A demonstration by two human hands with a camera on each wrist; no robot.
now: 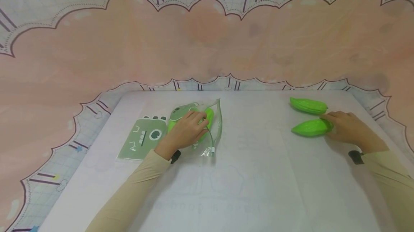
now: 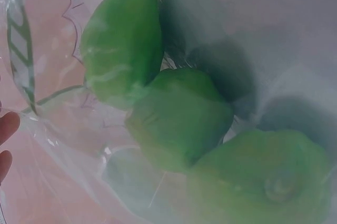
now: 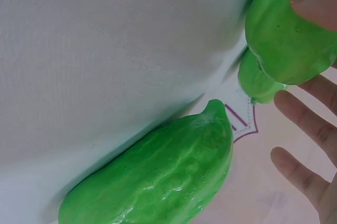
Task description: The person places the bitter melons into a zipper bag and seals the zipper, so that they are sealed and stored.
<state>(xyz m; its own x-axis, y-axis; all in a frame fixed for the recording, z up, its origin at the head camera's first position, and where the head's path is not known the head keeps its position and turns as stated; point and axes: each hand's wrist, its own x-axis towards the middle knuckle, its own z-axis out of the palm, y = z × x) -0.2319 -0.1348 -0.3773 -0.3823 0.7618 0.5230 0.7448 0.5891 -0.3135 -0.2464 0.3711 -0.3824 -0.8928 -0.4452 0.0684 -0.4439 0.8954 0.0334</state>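
My left hand holds the open edge of a clear zip bag with a green print and a white slider. Several green papaya-like fruits show through its film in the left wrist view, among them a pointed one; only fingertips of that hand appear there. On the right, my right hand grips the end of a glossy green papaya-like fruit, thumb against its skin in the right wrist view. A second such fruit lies just beyond it. Another fruit sits apart from the fingers.
Left of the bag lies a flat green pouch with a one-eyed monster face. Everything rests on a white table. Behind it hangs a patterned cloth in peach and white.
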